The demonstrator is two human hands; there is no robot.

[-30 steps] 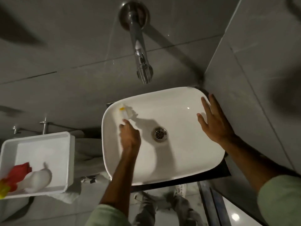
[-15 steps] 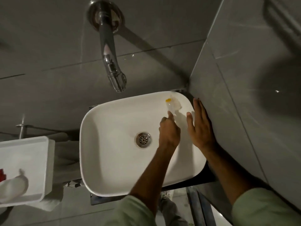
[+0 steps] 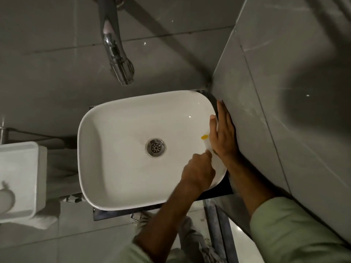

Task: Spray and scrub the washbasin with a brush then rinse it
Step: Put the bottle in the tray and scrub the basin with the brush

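Note:
A white rectangular washbasin (image 3: pixel 114 168) with a round metal drain (image 3: pixel 155 147) fills the middle of the head view. My left hand (image 3: pixel 198 172) is shut on a small white brush (image 3: pixel 206 142) with a yellow tip, pressed against the basin's right inner wall. My right hand (image 3: pixel 223 138) lies flat, fingers together, on the basin's right rim beside the wall. Part of the brush is hidden behind my right hand. A chrome tap (image 3: pixel 118 59) juts from the wall above the basin; no water runs.
A grey tiled side wall (image 3: pixel 284 111) stands tight against the basin's right edge. A white tray (image 3: pixel 39 179) holding a white bottle (image 3: pixel 5 200) sits at the left edge. Grey floor tiles and my legs (image 3: pixel 188 236) show below the basin.
My left hand swept the brush from the basin's far-left corner across to the far-right corner, then down the right wall. My right hand stayed on the right rim. The view shifted.

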